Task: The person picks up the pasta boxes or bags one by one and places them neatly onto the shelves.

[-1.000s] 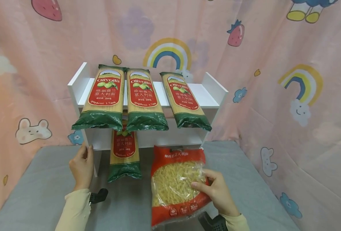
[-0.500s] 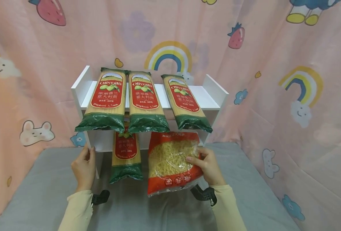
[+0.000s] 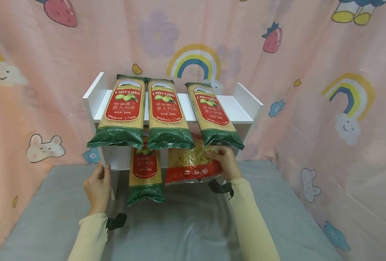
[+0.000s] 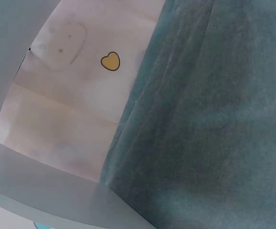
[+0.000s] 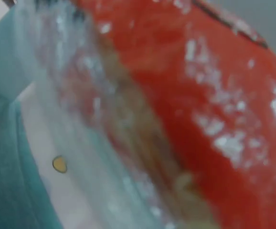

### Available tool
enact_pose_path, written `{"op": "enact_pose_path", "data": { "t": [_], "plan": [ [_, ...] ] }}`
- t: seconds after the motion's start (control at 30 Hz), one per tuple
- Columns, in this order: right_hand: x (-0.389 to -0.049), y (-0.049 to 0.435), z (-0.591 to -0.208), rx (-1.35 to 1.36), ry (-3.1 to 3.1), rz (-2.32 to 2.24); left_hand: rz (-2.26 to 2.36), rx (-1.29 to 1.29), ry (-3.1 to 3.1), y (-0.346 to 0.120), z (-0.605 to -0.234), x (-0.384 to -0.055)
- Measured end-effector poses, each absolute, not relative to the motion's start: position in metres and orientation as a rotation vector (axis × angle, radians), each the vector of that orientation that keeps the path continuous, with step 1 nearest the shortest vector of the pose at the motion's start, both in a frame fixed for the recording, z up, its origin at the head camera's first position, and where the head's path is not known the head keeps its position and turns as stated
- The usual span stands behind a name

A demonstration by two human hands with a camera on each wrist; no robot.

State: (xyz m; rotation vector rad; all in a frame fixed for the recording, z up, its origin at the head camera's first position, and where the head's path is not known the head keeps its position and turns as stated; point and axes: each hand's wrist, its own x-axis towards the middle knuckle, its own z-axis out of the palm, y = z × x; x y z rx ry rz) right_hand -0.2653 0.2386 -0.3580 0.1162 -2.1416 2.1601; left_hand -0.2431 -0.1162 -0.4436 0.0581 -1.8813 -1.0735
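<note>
My right hand [image 3: 225, 162] grips the right edge of a red and clear bag of pasta [image 3: 193, 159]. The bag is partly inside the lower level of a white shelf [image 3: 242, 114], its top hidden behind the packs above. In the right wrist view, the red bag [image 5: 195, 105] fills most of the picture, blurred. My left hand [image 3: 97, 188] holds the shelf's left side panel near the lower board, thumb and fingers at its edge. A spaghetti pack [image 3: 145, 174] lies on the lower level left of the bag, its green end jutting out.
Three spaghetti packs [image 3: 121, 105] lie side by side on the upper level, their green ends overhanging the front. The shelf stands on a grey cloth [image 3: 167, 232]. A pink patterned curtain [image 3: 297, 137] hangs behind and at both sides.
My right hand has moved the pasta bag up and forward, from in front of the shelf into its lower level. The left hand keeps its place on the side panel.
</note>
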Motion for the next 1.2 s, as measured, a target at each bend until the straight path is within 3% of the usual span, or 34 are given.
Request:
{"op": "enact_pose_path", "data": {
  "t": [0.3, 0.57, 1.2],
  "plan": [
    [-0.28, 0.239, -0.351, 0.012, -2.375, 1.988, -1.095, 0.061, -1.894, -0.118, -0.441, -0.242],
    [-0.279, 0.247, -0.347, 0.122, -2.546, 1.64, -1.109, 0.063, -1.893, -0.114, -0.442, -0.244],
    [-0.289, 0.253, -0.35, 0.176, -2.619, 1.493, -1.108, 0.055, -1.887, -0.115, -0.444, -0.25]
  ]
}}
